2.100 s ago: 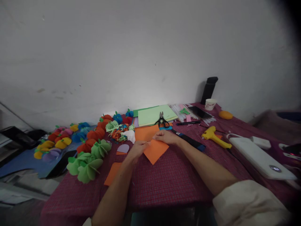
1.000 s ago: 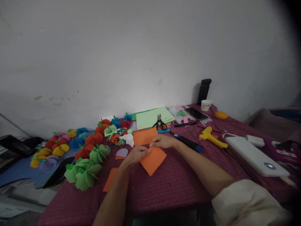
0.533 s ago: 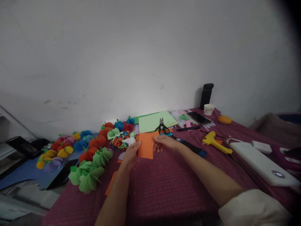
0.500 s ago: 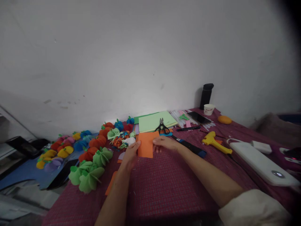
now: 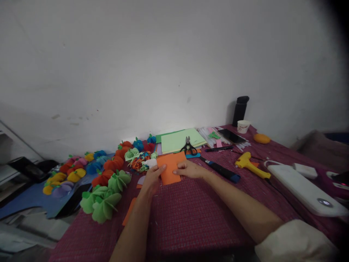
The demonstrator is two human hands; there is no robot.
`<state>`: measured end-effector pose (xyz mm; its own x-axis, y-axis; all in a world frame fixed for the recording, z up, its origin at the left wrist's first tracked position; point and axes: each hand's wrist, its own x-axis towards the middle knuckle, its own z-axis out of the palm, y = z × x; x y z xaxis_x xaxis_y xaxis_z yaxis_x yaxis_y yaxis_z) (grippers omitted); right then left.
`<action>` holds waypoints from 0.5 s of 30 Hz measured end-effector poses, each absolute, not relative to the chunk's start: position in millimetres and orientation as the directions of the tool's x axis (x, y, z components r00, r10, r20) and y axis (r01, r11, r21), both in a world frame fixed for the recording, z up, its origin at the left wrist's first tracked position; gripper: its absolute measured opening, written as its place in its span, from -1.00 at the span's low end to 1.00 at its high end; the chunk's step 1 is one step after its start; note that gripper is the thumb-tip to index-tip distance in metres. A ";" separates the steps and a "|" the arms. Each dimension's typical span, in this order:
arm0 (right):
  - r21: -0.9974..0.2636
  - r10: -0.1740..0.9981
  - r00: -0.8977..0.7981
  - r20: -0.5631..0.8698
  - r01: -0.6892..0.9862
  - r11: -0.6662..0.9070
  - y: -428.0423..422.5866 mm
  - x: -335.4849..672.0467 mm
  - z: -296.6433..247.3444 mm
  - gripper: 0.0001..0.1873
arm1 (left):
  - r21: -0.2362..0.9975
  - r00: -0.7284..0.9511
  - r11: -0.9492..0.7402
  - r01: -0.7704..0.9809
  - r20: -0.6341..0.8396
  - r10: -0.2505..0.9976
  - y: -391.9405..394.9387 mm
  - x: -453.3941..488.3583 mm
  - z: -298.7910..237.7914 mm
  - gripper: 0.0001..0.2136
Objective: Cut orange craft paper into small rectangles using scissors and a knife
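Note:
An orange sheet of paper (image 5: 170, 164) is held up over the table between my two hands, tilted slightly. My left hand (image 5: 153, 177) pinches its left edge, with the thumb on the front face. My right hand (image 5: 189, 170) grips the lower right edge between thumb and curled fingers. Just behind the sheet lie black-handled scissors (image 5: 188, 148) on a pile of coloured paper. To the left of the sheet is a heap of colourful paper scraps (image 5: 140, 162) with a white piece beside it.
Several paper pumpkins (image 5: 102, 205) line the left side. Light green sheets (image 5: 177, 140) lie by the wall. Rightward are a utility knife (image 5: 222, 170), a yellow glue gun (image 5: 252, 165), a white power bank (image 5: 305, 189), a phone (image 5: 231, 136), a paper cup (image 5: 243, 126) and a black bottle (image 5: 240, 111).
My right hand has moved slightly left and closed on the orange paper's edge. The left thumb reaches further over the sheet, which has turned a little.

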<state>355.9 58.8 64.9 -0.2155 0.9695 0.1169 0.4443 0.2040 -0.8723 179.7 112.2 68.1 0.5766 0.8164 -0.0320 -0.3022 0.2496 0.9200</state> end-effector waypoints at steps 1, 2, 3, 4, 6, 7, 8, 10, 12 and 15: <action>-0.867 0.972 -0.201 0.125 0.454 0.205 59.0 355.1 64.9 -0.59 | 0.916 0.570 0.250 -0.315 -0.028 0.821 111.9 180.0 68.9 -0.66; -0.860 0.972 -0.191 0.134 0.465 0.210 59.3 354.3 64.8 -0.59 | 0.912 0.562 0.251 -0.323 -0.029 0.827 111.6 180.2 69.8 -0.66; -0.854 0.972 -0.186 0.142 0.474 0.216 59.5 353.6 64.7 -0.59 | 0.910 0.554 0.255 -0.326 -0.035 0.832 111.5 180.5 70.7 -0.67; -0.847 0.972 -0.181 0.149 0.483 0.220 59.7 353.2 64.7 -0.60 | 0.910 0.544 0.258 -0.325 -0.043 0.838 111.8 180.6 71.3 -0.67; -0.833 0.972 -0.169 0.160 0.505 0.225 59.9 353.5 64.5 -0.61 | 0.912 0.519 0.256 -0.321 -0.057 0.853 113.5 180.5 71.2 -0.68; -0.826 0.972 -0.165 0.165 0.516 0.228 59.9 354.3 64.5 -0.62 | 0.915 0.506 0.250 -0.318 -0.059 0.861 114.9 180.2 70.5 -0.68; -0.820 0.972 -0.162 0.170 0.524 0.231 60.1 355.6 64.6 -0.62 | 0.919 0.495 0.241 -0.314 -0.058 0.867 116.5 179.9 69.4 -0.68; -0.824 0.971 -0.164 0.177 0.514 0.237 60.9 359.4 65.4 -0.63 | 0.928 0.471 0.217 -0.304 -0.051 0.881 119.7 179.1 66.9 -0.69; -0.859 0.973 -0.130 0.191 0.457 0.229 62.4 363.9 67.0 -0.64 | 0.933 0.444 0.196 -0.303 -0.044 0.895 121.7 178.6 65.3 -0.69; -0.947 0.981 0.028 0.193 0.268 0.179 64.2 366.8 70.5 -0.65 | 0.924 0.398 0.159 -0.349 -0.008 0.917 121.5 178.6 66.2 -0.72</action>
<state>366.8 64.2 70.5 0.0276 0.9807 0.1935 0.2684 0.1792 -0.9465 178.6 121.5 66.2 0.3979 0.9174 -0.0081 -0.3487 0.1594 0.9236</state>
